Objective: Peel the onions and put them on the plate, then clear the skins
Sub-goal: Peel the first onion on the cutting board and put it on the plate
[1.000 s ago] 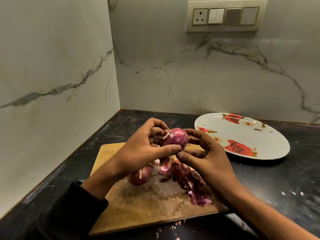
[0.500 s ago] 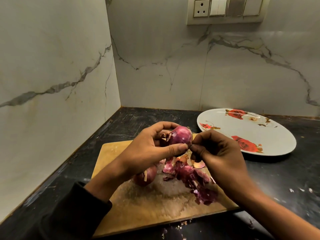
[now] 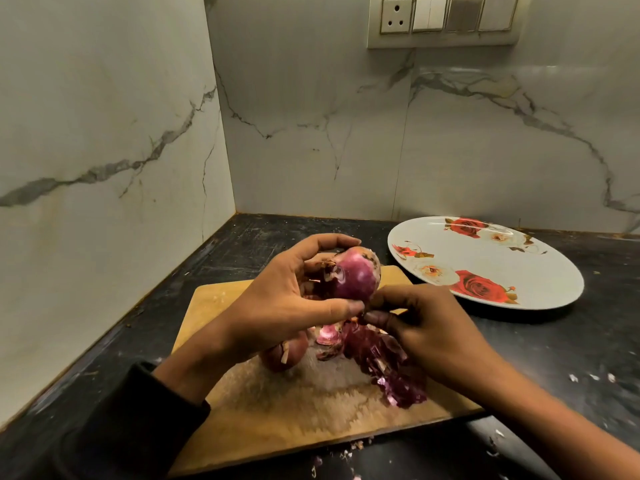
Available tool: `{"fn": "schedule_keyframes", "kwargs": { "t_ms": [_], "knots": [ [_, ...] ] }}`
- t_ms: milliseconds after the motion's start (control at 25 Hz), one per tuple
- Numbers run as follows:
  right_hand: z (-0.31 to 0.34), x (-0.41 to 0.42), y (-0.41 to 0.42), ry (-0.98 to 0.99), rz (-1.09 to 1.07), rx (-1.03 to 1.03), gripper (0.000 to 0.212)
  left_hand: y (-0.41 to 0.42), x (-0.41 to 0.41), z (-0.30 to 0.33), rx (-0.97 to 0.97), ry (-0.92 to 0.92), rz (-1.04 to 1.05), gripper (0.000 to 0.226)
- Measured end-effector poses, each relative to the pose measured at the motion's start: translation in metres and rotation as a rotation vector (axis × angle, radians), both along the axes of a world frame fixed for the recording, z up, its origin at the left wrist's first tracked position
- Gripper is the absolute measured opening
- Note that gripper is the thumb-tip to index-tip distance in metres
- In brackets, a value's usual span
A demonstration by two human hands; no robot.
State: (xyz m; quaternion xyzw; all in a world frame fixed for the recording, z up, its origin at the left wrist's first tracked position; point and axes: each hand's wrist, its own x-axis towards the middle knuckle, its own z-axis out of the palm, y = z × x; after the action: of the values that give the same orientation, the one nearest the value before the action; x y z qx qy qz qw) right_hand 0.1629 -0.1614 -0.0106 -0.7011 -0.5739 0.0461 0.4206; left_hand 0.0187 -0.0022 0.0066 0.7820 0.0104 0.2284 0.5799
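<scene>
My left hand (image 3: 284, 299) grips a red onion (image 3: 355, 275) above the wooden cutting board (image 3: 277, 410), fingers curled over its top and thumb under it. My right hand (image 3: 426, 327) sits just below the onion on its right, fingertips pinched together at the onion's lower edge; whether a strip of skin lies between them is hidden. A second onion (image 3: 285, 355) with its skin on lies on the board under my left hand. A heap of purple skins (image 3: 381, 362) covers the board's right part. The white plate (image 3: 540, 271) with red roses holds nothing.
The board lies on a black counter (image 3: 554, 358) in a corner of two marble walls. Small skin scraps (image 3: 346, 452) dot the counter in front of the board and at the right. A switch panel (image 3: 443, 20) is on the back wall.
My right hand has dropped from the onion's right side to its lower edge, near my left thumb. My left hand has turned the onion a little. The view has shifted slightly.
</scene>
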Motion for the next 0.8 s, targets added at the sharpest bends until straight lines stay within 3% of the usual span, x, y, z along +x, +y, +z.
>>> {"fn": "schedule_keyframes", "kwargs": {
  "t_ms": [120,240,320,520,800],
  "knots": [
    [0.002,0.006,-0.002,0.053,-0.038,0.007,0.016,0.003,-0.001,-0.002,0.062,0.019,0.026,0.074],
    [0.009,0.008,-0.004,0.403,-0.027,0.157,0.019,0.002,0.001,-0.003,0.122,0.049,0.043,0.075],
    [0.009,0.005,-0.005,0.514,0.025,0.197,0.032,0.0,0.002,-0.003,0.169,0.072,0.04,0.072],
    [0.005,-0.003,-0.005,0.325,0.099,0.237,0.035,0.0,0.001,-0.002,0.134,0.093,0.023,0.071],
    [0.0,-0.001,-0.004,0.267,0.086,0.384,0.022,-0.001,0.003,-0.003,0.03,0.106,0.035,0.065]
  ]
}}
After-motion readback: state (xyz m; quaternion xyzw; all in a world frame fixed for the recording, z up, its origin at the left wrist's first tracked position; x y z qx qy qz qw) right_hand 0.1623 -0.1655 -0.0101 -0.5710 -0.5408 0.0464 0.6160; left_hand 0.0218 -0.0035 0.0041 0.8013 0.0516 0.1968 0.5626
